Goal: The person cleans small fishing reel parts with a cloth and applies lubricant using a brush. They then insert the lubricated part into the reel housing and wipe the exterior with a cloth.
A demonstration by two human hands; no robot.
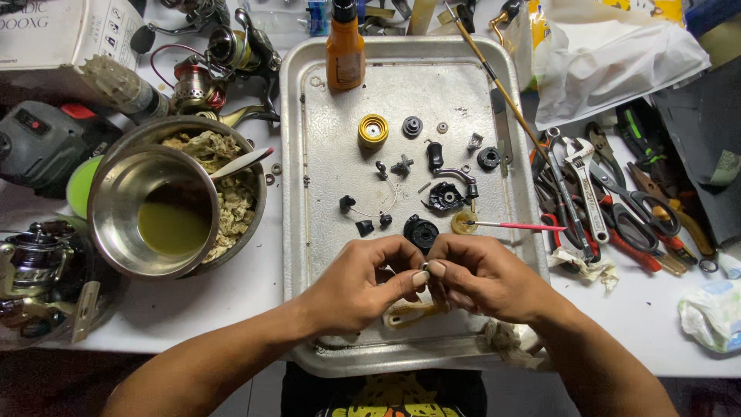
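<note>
At the far left, at about nine o'clock from the tray, a fishing reel lies on the white table; just right of it sits a steel bowl holding a pool of yellow-green liquid, nested against a larger bowl filled with pale shredded rags, a white-handled tool resting on its rim. More reels crowd the table at eleven o'clock. The metal tray takes the centre: an amber bottle stands at its twelve o'clock edge, and below it are scattered a yellow spool, small black reel parts, washers and a thin wire spring. A red-handled brush lies at three o'clock with its tip in a small yellowish cap. At the tray's six o'clock the left hand and the right hand meet, both closed in a fingertip pinch on a tiny metal part, mostly hidden between thumbs and forefingers. It is likely light, rigid and, given the oily liquid nearby, slippery; a pinch across its edges, kept low over the tray, seems the safest hold, since a drop could lose it among the clutter. Beneath the hands lies a yellowish handle. At the right, around three o'clock, scissors, a wrench and pliers lie heaped.
</note>
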